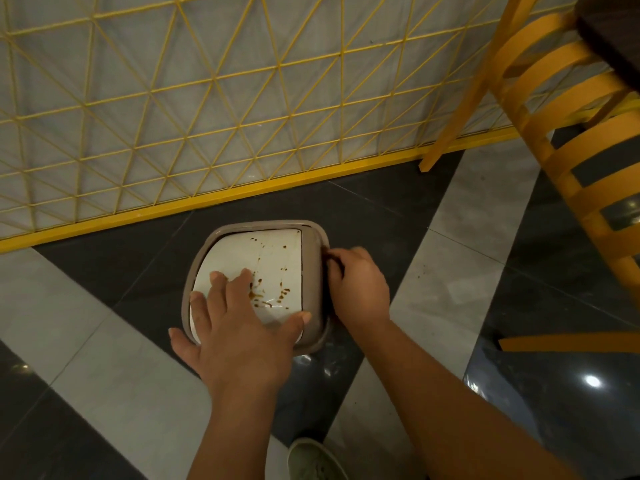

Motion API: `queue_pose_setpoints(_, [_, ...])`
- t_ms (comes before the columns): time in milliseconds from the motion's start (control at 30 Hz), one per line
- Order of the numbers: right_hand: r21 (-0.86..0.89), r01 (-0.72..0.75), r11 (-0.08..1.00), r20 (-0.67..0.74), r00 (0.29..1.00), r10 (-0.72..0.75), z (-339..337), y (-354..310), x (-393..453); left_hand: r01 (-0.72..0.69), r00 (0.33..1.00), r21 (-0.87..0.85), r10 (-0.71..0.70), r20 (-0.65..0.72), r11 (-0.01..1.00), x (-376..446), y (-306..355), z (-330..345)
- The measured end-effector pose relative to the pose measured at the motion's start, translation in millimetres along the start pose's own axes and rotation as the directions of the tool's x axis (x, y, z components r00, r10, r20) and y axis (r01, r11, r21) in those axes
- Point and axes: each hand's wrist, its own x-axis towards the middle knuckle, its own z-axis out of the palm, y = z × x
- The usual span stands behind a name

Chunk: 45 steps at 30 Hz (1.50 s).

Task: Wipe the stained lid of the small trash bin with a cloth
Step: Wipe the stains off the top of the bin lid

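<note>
While my left hand (239, 317) lies flat on the stained white swing lid (256, 271) and my right hand (356, 289) grips the taupe plastic rim (313, 268) at 3 o'clock, pressing could tip the lid inward, smearing brown spots (273, 292) onto my fingers.

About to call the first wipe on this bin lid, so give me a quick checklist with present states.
1. Cloth in a hand: not ok, none in view.
2. Left hand flat on the lid: ok.
3. Right hand grip on the bin rim: ok, fingers curled over it.
4. Brown stains exposed: partly, the left hand lies at their edge.
5. Bin upright on floor: ok.
6. Lid shut: cannot tell.
</note>
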Motion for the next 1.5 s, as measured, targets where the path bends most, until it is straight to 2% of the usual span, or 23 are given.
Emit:
queue_pose_setpoints(133, [0.04, -0.05, 0.998, 0.017, 0.999, 0.05, 2, -1, 1, 0.017, 1.0, 0.019, -0.017, 0.011, 1.0, 0, 0, -1])
queue_pose_setpoints(333, [0.119, -0.062, 0.991, 0.075, 0.996, 0.053, 2, 21, -67, 0.016, 1.0, 0.013, -0.016, 0.008, 1.0, 0, 5, -5])
queue_pose_setpoints(433, [0.086, -0.018, 0.996, 0.05, 0.999, 0.014, 1, 14, -30, 0.017, 1.0, 0.013, -0.017, 0.008, 1.0, 0, 5, -5])
queue_pose_setpoints(500, [0.072, -0.042, 0.997, 0.031, 0.999, 0.04, 1, 3, 2, 0.017, 1.0, 0.016, -0.017, 0.014, 1.0, -2, 4, -4])
queue_pose_setpoints(633, [0.176, -0.086, 0.981, -0.018, 0.996, 0.091, 6, -5, 6, 0.028, 0.999, 0.026, -0.028, 0.019, 0.999, -3, 2, -3])
queue_pose_setpoints(733, [0.305, 0.0, 0.952, -0.05, 0.999, 0.016, 4, 3, -45, 0.032, 0.999, 0.019, -0.032, 0.012, 0.999, 0, 5, -4])
queue_pose_setpoints(833, [0.408, 0.194, 0.892, -0.159, 0.977, -0.14, 3, 12, -80, 0.03, 0.999, 0.007, -0.03, 0.011, 1.0, 1, 6, -4])
queue_pose_setpoints(900, [0.367, 0.378, 0.85, -0.19, 0.925, -0.329, -1, 7, -76, 0.027, 1.0, 0.008, -0.027, 0.007, 1.0, 0, 5, -3])
queue_pose_setpoints(967, [0.278, 0.45, 0.848, -0.146, 0.893, -0.426, -6, -3, -54, 0.027, 1.0, 0.011, -0.027, 0.011, 1.0, 0, 2, -2])
queue_pose_setpoints(1033, [0.247, 0.33, 0.911, -0.095, 0.944, -0.316, -9, -9, -23, 0.027, 0.999, 0.011, -0.027, 0.023, 1.0, -1, 2, -2])
queue_pose_setpoints(1100, [0.242, 0.119, 0.963, -0.037, 0.993, -0.113, -6, -8, 7, 0.028, 0.999, 0.012, -0.028, 0.03, 1.0, -1, 2, -3])
queue_pose_setpoints(1167, [0.242, -0.043, 0.969, 0.025, 0.999, 0.038, 0, -4, 16, 0.028, 0.999, 0.009, -0.028, 0.03, 1.0, -1, 3, -3])
queue_pose_setpoints(1267, [0.25, -0.109, 0.962, 0.021, 0.994, 0.107, 4, 1, -17, 0.031, 0.999, 0.012, -0.031, 0.027, 0.999, 0, 5, -4])
queue_pose_setpoints(1367, [0.323, -0.017, 0.946, -0.051, 0.998, 0.035, 3, 5, -69, 0.028, 0.999, -0.003, -0.028, 0.018, 1.0, 1, 5, -4])
queue_pose_setpoints(1433, [0.347, 0.114, 0.931, -0.132, 0.989, -0.072, 3, 5, -71, 0.018, 1.0, -0.007, -0.018, 0.011, 1.0, 1, 4, -3])
queue_pose_setpoints(1500, [0.297, 0.263, 0.918, -0.183, 0.959, -0.215, -1, -3, -58, 0.014, 1.0, 0.004, -0.014, 0.009, 1.0, 0, 2, -2])
